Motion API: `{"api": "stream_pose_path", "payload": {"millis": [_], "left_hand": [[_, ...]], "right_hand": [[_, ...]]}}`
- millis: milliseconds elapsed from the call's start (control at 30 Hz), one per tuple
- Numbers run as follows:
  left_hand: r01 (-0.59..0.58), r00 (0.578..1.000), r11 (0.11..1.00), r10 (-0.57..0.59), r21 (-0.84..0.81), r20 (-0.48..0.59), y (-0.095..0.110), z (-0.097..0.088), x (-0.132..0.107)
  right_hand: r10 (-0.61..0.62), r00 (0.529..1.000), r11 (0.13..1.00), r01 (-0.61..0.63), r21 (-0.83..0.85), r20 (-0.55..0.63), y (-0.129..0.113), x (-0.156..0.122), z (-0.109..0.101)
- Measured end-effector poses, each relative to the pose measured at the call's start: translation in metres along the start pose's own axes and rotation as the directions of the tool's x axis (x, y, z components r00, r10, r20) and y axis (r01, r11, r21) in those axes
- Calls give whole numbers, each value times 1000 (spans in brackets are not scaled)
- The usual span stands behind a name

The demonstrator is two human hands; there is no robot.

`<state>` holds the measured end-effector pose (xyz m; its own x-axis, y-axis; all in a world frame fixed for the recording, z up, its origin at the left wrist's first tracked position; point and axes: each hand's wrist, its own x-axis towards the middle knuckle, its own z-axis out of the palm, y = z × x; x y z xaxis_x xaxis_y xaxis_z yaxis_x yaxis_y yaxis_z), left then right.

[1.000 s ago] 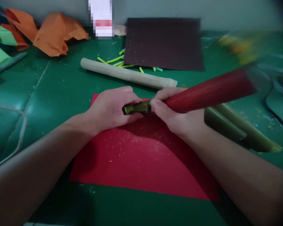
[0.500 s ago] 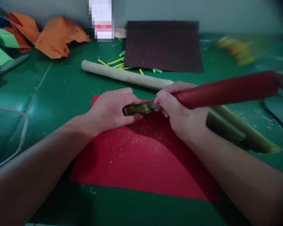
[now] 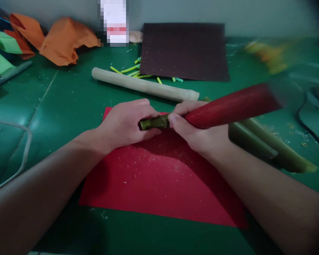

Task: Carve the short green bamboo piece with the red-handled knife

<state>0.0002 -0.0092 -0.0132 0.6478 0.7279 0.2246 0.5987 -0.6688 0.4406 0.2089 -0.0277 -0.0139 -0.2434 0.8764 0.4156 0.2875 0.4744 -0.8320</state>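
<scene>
My left hand is closed on a short green bamboo piece and presses it down on a red sheet dusted with fine shavings. My right hand is wrapped round the near end of a long dark-red handle that slants up to the right, its far end smeared by motion. The right thumb touches the end of the bamboo piece. Whatever lies between the handle's tip and the bamboo is hidden by my fingers.
On the green mat lie a pale wooden stick, small yellow-green cut bits, a dark sheet, two long green bamboo stalks, crumpled orange paper, green paper and a grey cable.
The red handle swung up and away to the right, with my right hand sliding off the bamboo end, then came back down against it. My left hand stayed put.
</scene>
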Motion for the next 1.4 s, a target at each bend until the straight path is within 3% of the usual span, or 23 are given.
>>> {"api": "stream_pose_path", "payload": {"millis": [100, 300, 600, 767, 867, 1033, 1233, 1400], "left_hand": [[-3, 1000, 1000, 3, 7, -5, 0, 0, 0], [3, 1000, 1000, -3, -11, 11, 0, -1, 0], [18, 1000, 1000, -18, -4, 16, 1, -1, 0], [25, 1000, 1000, -25, 5, 16, 2, -1, 1], [18, 1000, 1000, -18, 4, 8, 2, -1, 1], [5, 1000, 1000, -5, -21, 16, 1, -2, 0], [8, 1000, 1000, -7, -23, 17, 0, -1, 0], [12, 1000, 1000, -12, -9, 13, 1, -1, 0]], "right_hand": [[-13, 999, 1000, 14, 14, -51, 1, -2, 4], [64, 953, 991, -27, 129, -297, 1, -4, 9], [40, 998, 999, -40, -1, -50, 0, 1, -1], [9, 1000, 1000, -9, -11, -2, 0, 1, 0], [-13, 998, 1000, 14, 18, -55, 1, -1, 4], [63, 958, 990, -25, 136, -279, 2, -3, 8], [55, 975, 995, -35, 98, -216, 2, 0, 6], [65, 969, 996, -47, 81, -238, 3, -3, 7]]}}
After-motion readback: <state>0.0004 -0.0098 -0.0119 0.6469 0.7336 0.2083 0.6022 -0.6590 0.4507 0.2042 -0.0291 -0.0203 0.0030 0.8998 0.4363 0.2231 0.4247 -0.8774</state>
